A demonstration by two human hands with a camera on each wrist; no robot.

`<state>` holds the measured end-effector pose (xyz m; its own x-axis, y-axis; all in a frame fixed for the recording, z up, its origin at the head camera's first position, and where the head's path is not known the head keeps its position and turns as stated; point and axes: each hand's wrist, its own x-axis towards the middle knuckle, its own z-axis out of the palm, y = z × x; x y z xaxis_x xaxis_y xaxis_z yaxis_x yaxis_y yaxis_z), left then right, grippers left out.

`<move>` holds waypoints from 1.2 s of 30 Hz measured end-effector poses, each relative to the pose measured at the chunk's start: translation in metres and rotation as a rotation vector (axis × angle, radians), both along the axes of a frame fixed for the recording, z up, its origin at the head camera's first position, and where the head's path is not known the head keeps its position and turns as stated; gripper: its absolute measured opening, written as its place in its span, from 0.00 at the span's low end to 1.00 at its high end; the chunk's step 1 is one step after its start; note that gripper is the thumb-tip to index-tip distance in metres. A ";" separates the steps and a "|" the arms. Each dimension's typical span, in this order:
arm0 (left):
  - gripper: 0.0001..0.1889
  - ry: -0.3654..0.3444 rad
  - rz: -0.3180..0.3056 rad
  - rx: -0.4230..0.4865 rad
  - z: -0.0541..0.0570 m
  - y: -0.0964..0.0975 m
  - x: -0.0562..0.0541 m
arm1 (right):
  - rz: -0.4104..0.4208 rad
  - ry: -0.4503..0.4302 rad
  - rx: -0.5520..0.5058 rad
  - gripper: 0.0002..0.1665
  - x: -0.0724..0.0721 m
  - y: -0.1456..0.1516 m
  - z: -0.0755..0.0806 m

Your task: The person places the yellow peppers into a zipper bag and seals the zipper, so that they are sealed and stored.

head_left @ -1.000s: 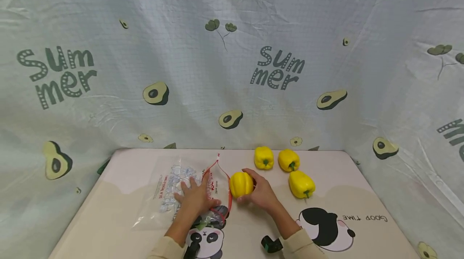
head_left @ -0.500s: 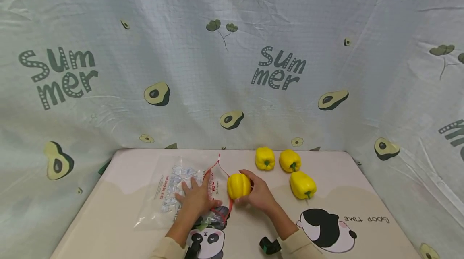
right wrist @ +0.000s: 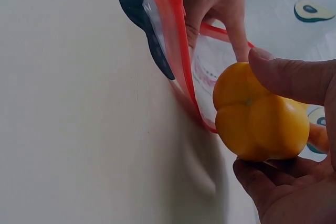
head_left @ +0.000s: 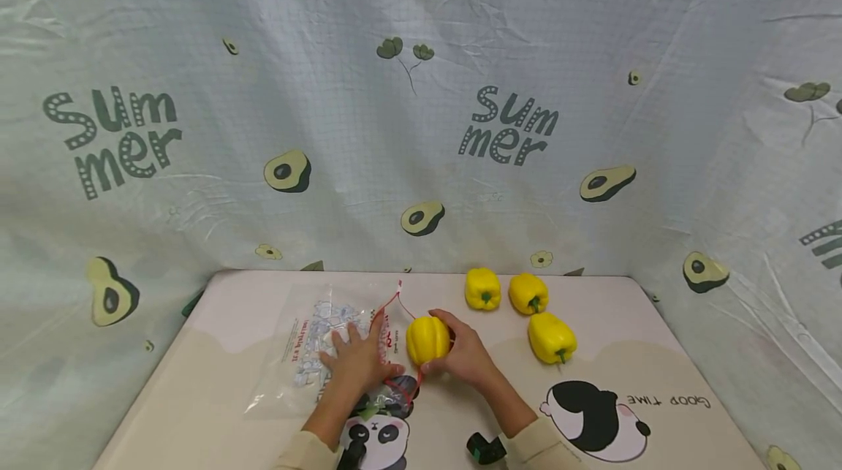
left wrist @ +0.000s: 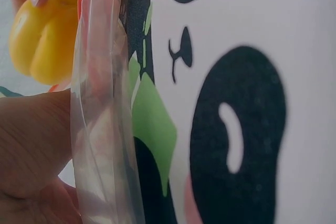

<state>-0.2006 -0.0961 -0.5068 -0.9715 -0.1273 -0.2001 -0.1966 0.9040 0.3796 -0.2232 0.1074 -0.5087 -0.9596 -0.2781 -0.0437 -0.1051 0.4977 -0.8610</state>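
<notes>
My right hand (head_left: 467,357) grips a yellow bell pepper (head_left: 427,340), thumb on one side and fingers on the other. The pepper is at the mouth of a clear plastic zip bag (head_left: 322,327) with blue and red print, which lies on the table. Spread over the bag is my left hand (head_left: 358,360), its fingers extended. In the right wrist view, the left thumb and a finger are apart at the mouth, and the red zip edge (right wrist: 181,40) stands spread. The left wrist view shows clear plastic (left wrist: 100,129) beside the left hand, with the pepper (left wrist: 47,35) beyond.
Three more yellow bell peppers stand to the back right: one at the back (head_left: 483,289), one beside it (head_left: 528,294), one nearer (head_left: 552,338). Cartoon pandas are printed on the pale table (head_left: 197,382). A patterned curtain (head_left: 355,126) hangs behind. A dark device (head_left: 485,448) is by the right wrist.
My right hand has moved slightly left, bringing the bell pepper to the bag's red-edged mouth. The left hand stays on the bag; the other peppers have not moved.
</notes>
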 end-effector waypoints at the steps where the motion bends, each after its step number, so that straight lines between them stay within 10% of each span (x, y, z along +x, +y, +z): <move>1: 0.57 0.002 0.000 -0.001 0.000 0.000 0.000 | 0.002 0.001 0.000 0.56 0.000 -0.001 0.000; 36: 0.54 0.052 -0.005 -0.008 -0.001 0.001 0.002 | 0.054 -0.006 -0.050 0.56 0.008 -0.019 0.005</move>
